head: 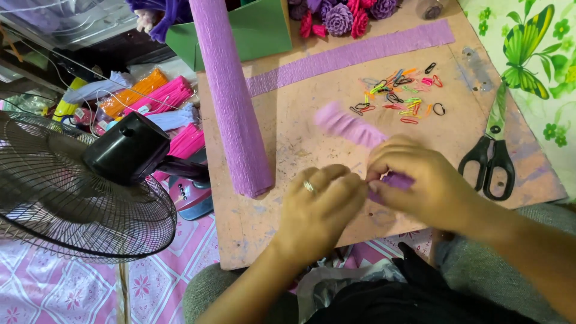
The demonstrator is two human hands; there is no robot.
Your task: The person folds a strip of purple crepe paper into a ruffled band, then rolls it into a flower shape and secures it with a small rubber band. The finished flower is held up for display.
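A black fan [72, 180] stands left of my brown worktop [288, 150]. A purple paper roll [231, 96] lies across it, black scissors [493, 157] at right. My left hand [318, 213] and right hand [420, 180] both pinch a gathered purple paper strip [348, 125] just above the worktop, with coloured bands [402, 96] scattered beyond.

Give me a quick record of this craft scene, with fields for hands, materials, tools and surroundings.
Left hand: pinching the purple paper strip
Right hand: gripping the same strip, gathered between both hands
Materials: purple paper roll, flat strip, coloured rubber bands, finished paper flowers
Tools: scissors, right of the hands
Surface: worn board
Surroundings: fan at left
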